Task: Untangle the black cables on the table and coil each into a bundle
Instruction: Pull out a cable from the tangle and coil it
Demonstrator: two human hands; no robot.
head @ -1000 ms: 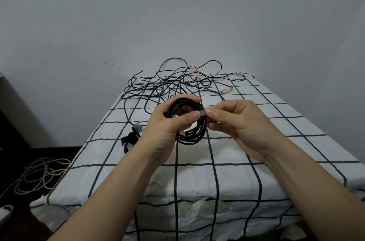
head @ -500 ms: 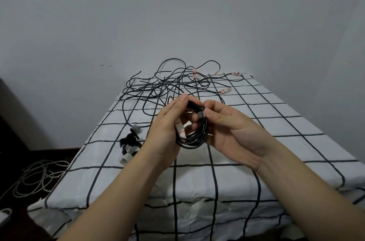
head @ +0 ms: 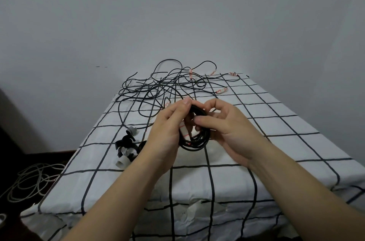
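A coiled black cable bundle [head: 195, 143] hangs between my two hands above the table's middle. My left hand [head: 167, 132] grips its left side, fingers curled over the top, with a white red-marked plug end [head: 184, 131] showing by the palm. My right hand [head: 227, 128] holds the right side, thumb and fingers curled round the strands. Behind them a loose tangle of black cables [head: 158, 86] with white red-marked ends [head: 221, 90] spreads over the far part of the table [head: 276, 142].
A small heap of black and white pieces [head: 126, 148] lies on the checked cloth left of my left hand. Pale cable [head: 29, 181] is strewn on the dark floor at the left. A grey wall stands behind the table.
Both hands have turned the coil and closed round it; my right hand's fingers now curl over its right side instead of pinching a strand end at the top.
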